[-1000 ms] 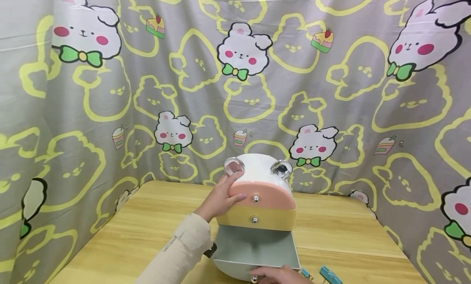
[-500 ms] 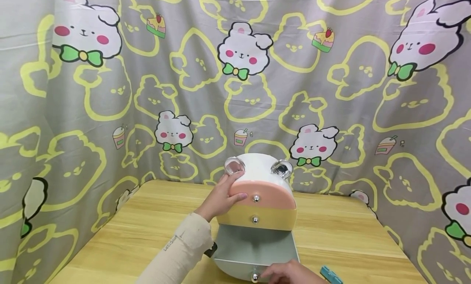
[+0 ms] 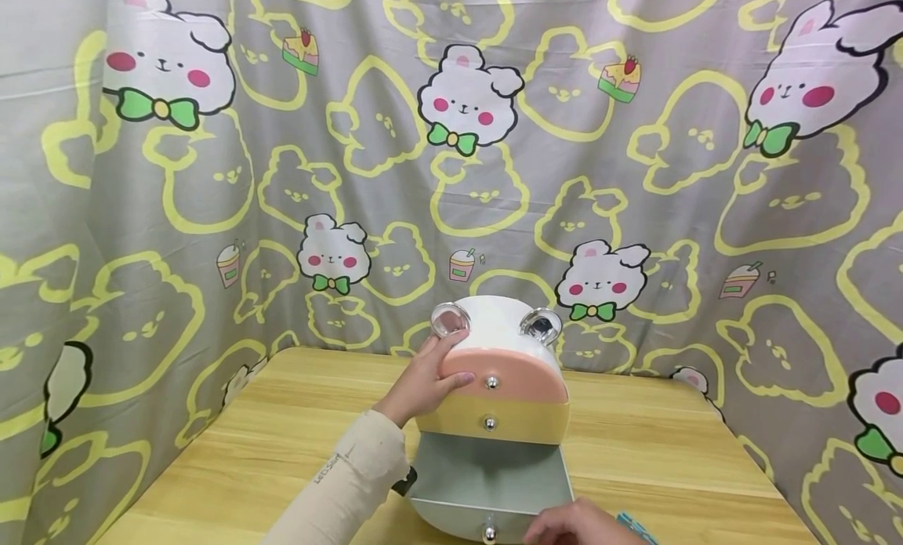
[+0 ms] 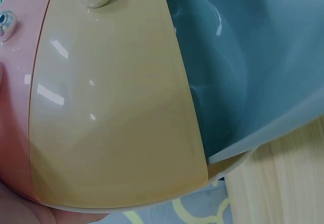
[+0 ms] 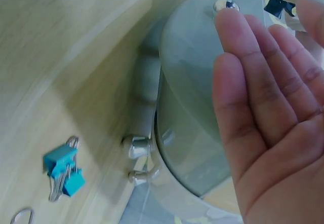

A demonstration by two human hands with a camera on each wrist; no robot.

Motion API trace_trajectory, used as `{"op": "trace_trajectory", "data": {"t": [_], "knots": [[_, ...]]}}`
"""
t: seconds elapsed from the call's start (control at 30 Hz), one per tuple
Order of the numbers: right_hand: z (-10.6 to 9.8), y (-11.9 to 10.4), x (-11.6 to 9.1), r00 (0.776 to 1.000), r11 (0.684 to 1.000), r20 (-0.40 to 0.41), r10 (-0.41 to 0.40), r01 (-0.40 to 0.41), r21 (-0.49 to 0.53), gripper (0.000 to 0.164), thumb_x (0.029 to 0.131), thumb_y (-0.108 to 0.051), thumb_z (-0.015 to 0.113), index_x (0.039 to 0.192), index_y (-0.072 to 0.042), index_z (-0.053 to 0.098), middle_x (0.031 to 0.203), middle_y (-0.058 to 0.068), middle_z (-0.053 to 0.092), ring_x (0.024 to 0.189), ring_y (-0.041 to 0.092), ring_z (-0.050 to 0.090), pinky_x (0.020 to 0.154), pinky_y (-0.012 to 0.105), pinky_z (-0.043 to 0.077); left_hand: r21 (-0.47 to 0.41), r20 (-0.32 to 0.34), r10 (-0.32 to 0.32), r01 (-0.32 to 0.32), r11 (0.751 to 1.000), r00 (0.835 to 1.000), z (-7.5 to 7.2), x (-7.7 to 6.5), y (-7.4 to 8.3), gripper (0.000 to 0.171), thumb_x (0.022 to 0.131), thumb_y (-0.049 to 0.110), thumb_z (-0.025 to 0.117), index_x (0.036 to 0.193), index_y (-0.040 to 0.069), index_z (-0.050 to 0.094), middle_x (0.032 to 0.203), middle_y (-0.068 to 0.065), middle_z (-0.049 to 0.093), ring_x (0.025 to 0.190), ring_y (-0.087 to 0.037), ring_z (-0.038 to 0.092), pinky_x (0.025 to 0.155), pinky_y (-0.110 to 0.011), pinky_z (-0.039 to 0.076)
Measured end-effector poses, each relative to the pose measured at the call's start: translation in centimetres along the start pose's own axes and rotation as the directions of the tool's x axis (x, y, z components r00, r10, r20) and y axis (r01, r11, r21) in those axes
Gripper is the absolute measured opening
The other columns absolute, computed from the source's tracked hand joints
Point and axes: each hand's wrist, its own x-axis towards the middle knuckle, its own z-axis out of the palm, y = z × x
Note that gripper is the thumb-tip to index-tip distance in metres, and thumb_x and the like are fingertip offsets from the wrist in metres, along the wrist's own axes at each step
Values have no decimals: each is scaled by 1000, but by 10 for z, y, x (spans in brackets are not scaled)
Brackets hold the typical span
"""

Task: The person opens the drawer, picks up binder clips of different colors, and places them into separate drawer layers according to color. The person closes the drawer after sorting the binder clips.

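While the left hand's grip [image 3: 423, 382] clasps the side of the white, round-eared plastic cabinet [image 3: 494, 321] standing on the pale wooden surface [image 3: 635, 435], probably to steady it, the right hand's grip [image 3: 574, 523], fingers straight, holding nothing, is beside the pulled-out grey-green plastic drawer [image 3: 451, 517]; teal metal binder clips [image 5: 59, 158] lie nearby.

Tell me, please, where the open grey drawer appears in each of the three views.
Head: the grey drawer is at lower centre, pulled out.
Left wrist: it fills the upper right, looking bluish.
Right wrist: upper centre and below, partly hidden behind fingers.
Shared landmark: the wooden table, seen in all three.
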Motion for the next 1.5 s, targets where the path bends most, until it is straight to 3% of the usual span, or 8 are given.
{"op": "trace_trajectory", "data": {"t": [0.13, 0.33, 0.5, 0.77, 1.03, 1.27, 1.5], "knots": [[-3, -2, -6, 999, 1000, -25, 21, -20, 14, 9, 91, -5, 66, 99, -2, 70, 88, -7, 70, 78, -1, 62, 64, 24, 54, 1, -1, 1, -1, 1000, 1000, 1, 0, -1, 67, 88, 32, 71, 148, 24, 41, 134, -13, 45, 106, -28, 52, 91, -52, 45], [-7, 1, -16, 998, 998, -62, -22, 18, -65, 4, 88, -5, 68, 89, -6, 72, 80, -10, 68, 71, -6, 59, 57, 21, 53, 1, -2, 7, -7, 1000, 1000, 2, 0, -3, 67, 89, 32, 71, 148, 24, 40, 135, -13, 45, 106, -28, 52, 91, -52, 45], [-11, 4, -23, 998, 997, -63, -24, 19, -68, 6, 87, -3, 68, 88, -7, 73, 81, -10, 69, 71, -5, 60, 57, 19, 53, 10, -2, 18, -18, 1000, 1000, -1, 1, -2, 68, 88, 32, 72, 148, 23, 40, 133, -13, 46, 107, -28, 52, 92, -52, 44], [-20, 3, -33, 994, 994, -40, 98, -97, 45, 7, 89, -6, 69, 94, -5, 74, 86, -10, 69, 72, 1, 64, 59, 27, 55, 24, 2, 4, -4, 1000, 1000, -4, 3, -2, 68, 88, 32, 72, 148, 24, 40, 132, -13, 46, 109, -29, 51, 93, -52, 44], [-26, 14, -44, 988, 988, -33, 154, -152, 36, 5, 85, 2, 68, 83, -3, 66, 80, -15, 64, 69, -3, 58, 57, 24, 53, 5, 5, -1, 1, 1000, 1000, -4, 1, 2, 67, 89, 30, 72, 148, 23, 41, 136, -13, 44, 110, -30, 51, 95, -53, 43], [-31, 22, -51, 972, 968, -45, 231, -225, 109, 6, 86, 4, 64, 88, 1, 59, 86, -12, 62, 74, 2, 59, 62, 24, 51, 11, 2, 11, -11, 1000, 1000, -3, 1, 2, 67, 88, 30, 72, 148, 21, 41, 135, -14, 45, 109, -29, 51, 94, -51, 43], [-36, 32, -55, 971, 977, -107, 213, -211, 25, 8, 88, 5, 62, 93, 1, 57, 84, -5, 60, 73, 1, 57, 59, 24, 50, 11, 3, 16, -16, 1000, 1000, -4, 1, -1, 67, 89, 31, 72, 147, 21, 41, 135, -14, 45, 109, -29, 51, 93, -51, 43]]}}
